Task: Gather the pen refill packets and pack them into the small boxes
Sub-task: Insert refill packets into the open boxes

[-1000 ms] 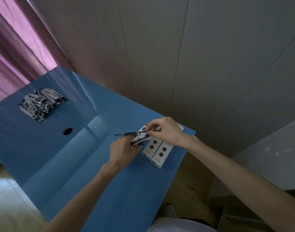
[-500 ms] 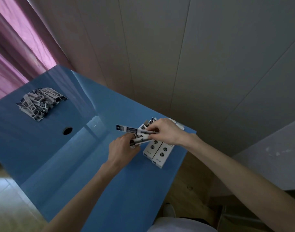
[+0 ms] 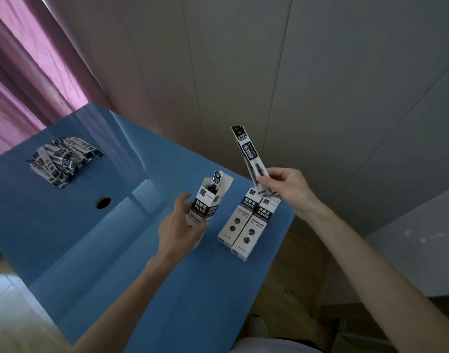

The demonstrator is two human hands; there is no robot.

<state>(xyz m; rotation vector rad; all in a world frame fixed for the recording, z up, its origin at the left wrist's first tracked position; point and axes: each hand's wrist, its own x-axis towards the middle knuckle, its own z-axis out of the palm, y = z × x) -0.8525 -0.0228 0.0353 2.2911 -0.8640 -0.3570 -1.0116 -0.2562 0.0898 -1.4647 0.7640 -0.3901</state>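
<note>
My left hand (image 3: 180, 229) grips a small white and black box (image 3: 208, 200), held upright with its top flaps open; refill packets stick out of the opening. My right hand (image 3: 282, 186) pinches the lower end of one long pen refill packet (image 3: 248, 155), which points up and left, above and to the right of the open box. Two more small boxes (image 3: 247, 222) lie side by side on the blue table (image 3: 116, 250) below my right hand. A heap of several refill packets (image 3: 62, 160) lies at the table's far left.
A round hole (image 3: 103, 202) is in the table top left of my left hand. Pink curtains (image 3: 27, 85) hang at the far left, and a panelled wall (image 3: 294, 72) stands behind the table. The table's right edge runs just past the two lying boxes.
The box in my left hand has been tilted upright with its opening up. My right hand has lifted one packet up and to the right, away from the box.
</note>
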